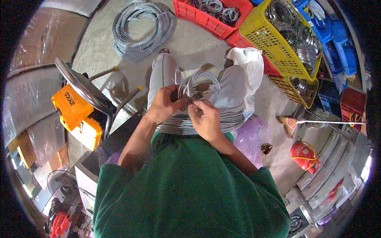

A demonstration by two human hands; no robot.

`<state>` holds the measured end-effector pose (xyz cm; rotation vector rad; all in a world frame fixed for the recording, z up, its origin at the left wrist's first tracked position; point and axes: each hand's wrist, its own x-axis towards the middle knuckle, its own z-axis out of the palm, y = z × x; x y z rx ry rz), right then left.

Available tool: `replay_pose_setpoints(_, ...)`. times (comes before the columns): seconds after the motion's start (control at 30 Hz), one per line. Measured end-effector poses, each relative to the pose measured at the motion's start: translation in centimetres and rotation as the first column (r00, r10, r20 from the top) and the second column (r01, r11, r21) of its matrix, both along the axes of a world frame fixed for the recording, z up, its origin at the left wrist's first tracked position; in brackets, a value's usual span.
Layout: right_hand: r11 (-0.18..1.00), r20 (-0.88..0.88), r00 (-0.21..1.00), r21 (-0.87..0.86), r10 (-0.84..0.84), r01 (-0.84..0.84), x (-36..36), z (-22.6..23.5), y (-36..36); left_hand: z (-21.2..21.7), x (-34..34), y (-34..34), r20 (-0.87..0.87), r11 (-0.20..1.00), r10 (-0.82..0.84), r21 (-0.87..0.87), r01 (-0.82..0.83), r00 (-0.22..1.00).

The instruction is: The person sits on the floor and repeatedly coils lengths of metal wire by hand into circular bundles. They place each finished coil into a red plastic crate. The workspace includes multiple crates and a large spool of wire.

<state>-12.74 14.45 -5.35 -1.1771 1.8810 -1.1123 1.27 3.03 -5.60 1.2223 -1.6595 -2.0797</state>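
Head view, left to right. Orange tool case on the floor beside a metal-frame stand. Large loose wire coil lying on the concrete floor. Left hand clenched on the left side of a small grey wire loop; right hand pinching its lower edge, fingertips almost meeting the left. Loop stands upright over the lap, just ahead of both hands, above a wire bundle. Red crate, yellow crate holding finished coils.
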Motion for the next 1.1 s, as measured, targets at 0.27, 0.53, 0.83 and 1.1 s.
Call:
replay_pose_setpoints(0.27,0.997,-0.063,0.997,0.074,0.032,-0.027,-0.4,0.6,0.4,0.2,0.1,0.4,-0.127,0.998,-0.017,0.062,0.024,0.992)
replay_pose_setpoints(0.53,0.993,-0.180,0.981,0.099,0.075,-0.058,0.0,0.6,0.3,-0.9,0.1,0.3,-0.172,0.990,-0.017,0.138,0.042,0.985)
replay_pose_setpoints(0.83,0.986,-0.166,0.986,0.156,-0.025,0.051,1.1,-0.9,0.3,-0.1,-1.1,1.0,-0.016,0.992,-0.067,-0.112,0.065,0.998)
replay_pose_setpoints(1.1,0.991,-0.107,0.986,-0.048,-0.127,0.123,0.8,-2.6,0.8,-1.2,-0.5,2.5,0.049,0.984,0.091,-0.159,-0.082,0.995)
